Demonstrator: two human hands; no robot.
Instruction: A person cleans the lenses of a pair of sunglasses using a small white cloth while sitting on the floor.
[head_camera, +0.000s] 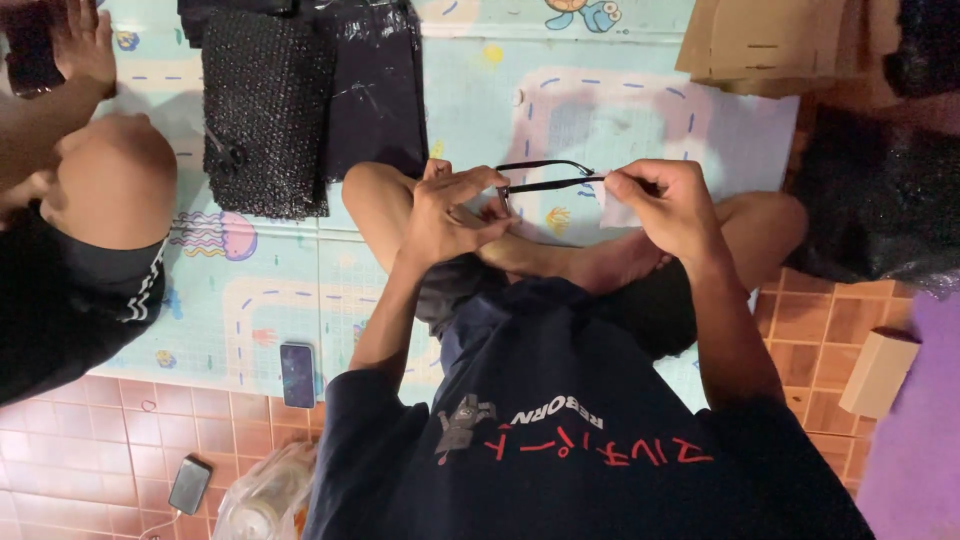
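- Black eyeglass frame (548, 176) sits up between both hands, held above the person's crossed legs and bare feet, over the pale blue play mat (600, 110).
- Left hand (452, 212) is curled tight at the frame's front end, fingers bunched and thumb pressed in; the grip is narrow, closed on the frame near its hinge.
- Right hand (668, 205) pinches the far end of the thin temple arms, thumb and forefinger closed on them, with a small pale cloth or paper (620, 210) tucked under the fingers; which it is I cannot tell.
- The two temple arms run nearly level between the hands, one just above the other.
- On the mat beyond, a black studded sheet (265, 110) lies beside a dark glossy plastic-wrapped bundle (375, 90), touching along one edge.
- A dark phone (297, 375) rests at the mat's near edge, and a second phone (190, 485) lies on the terracotta tiled floor (100, 450).
- At the far left another person's knee (115, 180) sits on the mat, with their hand (85, 45) raised well apart from the frame.
- Flat cardboard pieces (760, 45) are stacked at the top right.
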